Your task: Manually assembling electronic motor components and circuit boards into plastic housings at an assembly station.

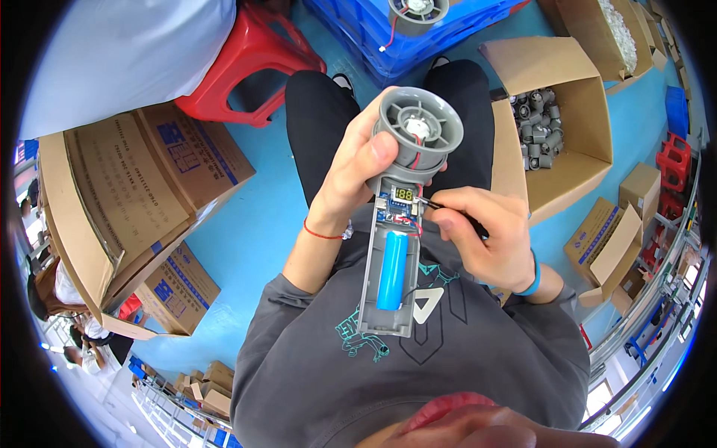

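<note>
My left hand is closed round the grey head of a handheld fan, its thumb on the round ribbed housing. The fan's grey handle shell lies open toward my chest. Inside it sit a blue cylindrical battery and a small blue circuit board with a lit yellow display. A red wire runs down from the fan head. In my right hand, a thin black tool with a metal tip is pinched; its tip is at the board's edge beside the display. Its exact kind is unclear.
A carton at right holds several grey cylindrical parts. Ahead, another fan head sits on a blue plastic crate. A red stool and a person in a light blue garment are front left, near a large carton.
</note>
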A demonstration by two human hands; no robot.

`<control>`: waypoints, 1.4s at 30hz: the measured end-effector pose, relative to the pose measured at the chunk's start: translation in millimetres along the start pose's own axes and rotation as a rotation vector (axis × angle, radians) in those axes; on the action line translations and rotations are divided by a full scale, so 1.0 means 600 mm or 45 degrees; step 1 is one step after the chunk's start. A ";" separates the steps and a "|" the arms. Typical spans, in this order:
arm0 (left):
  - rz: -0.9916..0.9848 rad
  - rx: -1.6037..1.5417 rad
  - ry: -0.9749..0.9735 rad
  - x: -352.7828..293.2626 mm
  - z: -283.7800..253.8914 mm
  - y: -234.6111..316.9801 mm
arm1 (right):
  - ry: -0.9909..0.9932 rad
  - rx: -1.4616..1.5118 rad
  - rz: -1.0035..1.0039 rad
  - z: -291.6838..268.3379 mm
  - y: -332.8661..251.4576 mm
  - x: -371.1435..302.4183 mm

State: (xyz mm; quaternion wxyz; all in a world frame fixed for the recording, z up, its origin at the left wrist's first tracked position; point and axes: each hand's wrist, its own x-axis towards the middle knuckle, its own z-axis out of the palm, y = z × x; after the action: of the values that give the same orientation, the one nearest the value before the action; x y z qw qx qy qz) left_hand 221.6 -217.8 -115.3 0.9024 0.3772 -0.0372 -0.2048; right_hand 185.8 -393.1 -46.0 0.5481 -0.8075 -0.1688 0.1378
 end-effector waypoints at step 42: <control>0.099 -0.073 0.418 -0.023 0.002 -0.001 | -0.141 -0.233 -0.163 0.008 0.005 0.033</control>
State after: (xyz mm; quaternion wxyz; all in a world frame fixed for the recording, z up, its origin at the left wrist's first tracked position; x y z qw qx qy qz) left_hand 208.4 -213.4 -113.9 0.9141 0.3778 0.1020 -0.1062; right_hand 202.1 -381.5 -51.2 0.4695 -0.8330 -0.2619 0.1311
